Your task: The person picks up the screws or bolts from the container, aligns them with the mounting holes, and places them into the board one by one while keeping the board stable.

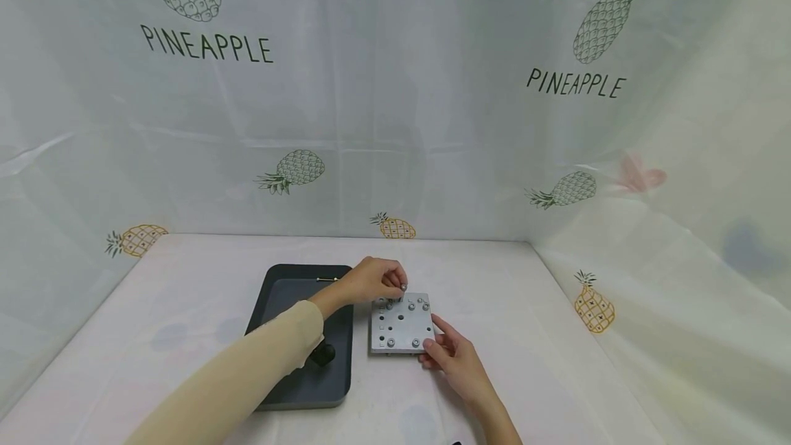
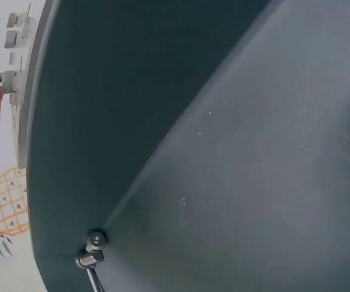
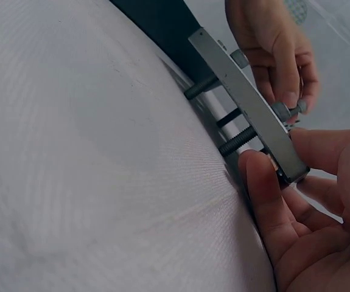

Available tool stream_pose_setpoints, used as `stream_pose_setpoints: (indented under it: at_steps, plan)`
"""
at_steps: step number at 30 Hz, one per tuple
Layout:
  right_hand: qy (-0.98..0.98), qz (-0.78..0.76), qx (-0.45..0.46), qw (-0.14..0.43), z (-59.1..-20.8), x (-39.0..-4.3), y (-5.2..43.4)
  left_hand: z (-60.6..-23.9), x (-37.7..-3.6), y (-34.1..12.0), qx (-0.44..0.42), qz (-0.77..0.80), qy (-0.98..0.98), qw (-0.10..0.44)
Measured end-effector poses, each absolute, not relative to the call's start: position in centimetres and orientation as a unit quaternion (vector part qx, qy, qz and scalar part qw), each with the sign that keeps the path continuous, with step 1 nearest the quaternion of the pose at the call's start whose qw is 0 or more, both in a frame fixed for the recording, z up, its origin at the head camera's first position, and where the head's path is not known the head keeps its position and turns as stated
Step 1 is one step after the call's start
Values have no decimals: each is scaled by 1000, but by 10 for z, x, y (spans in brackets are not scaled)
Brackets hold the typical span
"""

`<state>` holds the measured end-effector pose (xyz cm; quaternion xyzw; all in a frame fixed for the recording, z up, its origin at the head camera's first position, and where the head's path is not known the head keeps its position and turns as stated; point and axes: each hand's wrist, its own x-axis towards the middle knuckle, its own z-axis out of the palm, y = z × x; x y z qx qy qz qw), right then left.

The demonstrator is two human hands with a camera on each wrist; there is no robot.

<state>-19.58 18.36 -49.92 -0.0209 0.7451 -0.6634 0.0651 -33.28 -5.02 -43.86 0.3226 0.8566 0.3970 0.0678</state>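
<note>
Pale worktop (image 1: 531,369). Dark tray (image 1: 338,383) left. Metal plate (image 1: 408,325) just right of tray, bolts (image 3: 238,140) through it. Right hand (image 1: 454,359) grips plate's near right corner; left hand (image 1: 374,279) pinches small metal piece (image 1: 404,287) at far edge.

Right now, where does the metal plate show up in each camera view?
Head: metal plate at lower middle, just right of the dark tray.
Left wrist: metal plate near the upper left edge, seen side-on.
Right wrist: metal plate above and right of centre, slanting, its lower end in the right hand.
Shared landmark: the dark tray.
</note>
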Motion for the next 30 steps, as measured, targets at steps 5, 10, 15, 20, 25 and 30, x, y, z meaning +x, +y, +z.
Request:
stream_pose_setpoints:
  at_steps: [5, 10, 15, 20, 25, 30]
  plan:
    - [748, -660, -21, 62, -500, -195, 184, -439, -331, -50, 325, 389, 859, 70]
    - [745, -663, -23, 64, -500, -196, 185, -439, -329, -49, 334, 378, 861, 70]
    - [744, -664, -24, 64, -500, -196, 185, -438, -328, -48, 341, 374, 860, 64]
    - [750, -659, -27, 62, -500, -196, 185, -438, -327, -49, 342, 365, 864, 57]
    - [752, -656, -24, 60, -498, -195, 185, -439, -330, -52, 347, 363, 863, 61]
    - [752, -655, -20, 63, -496, -194, 183, -436, -335, -60, 347, 358, 865, 45]
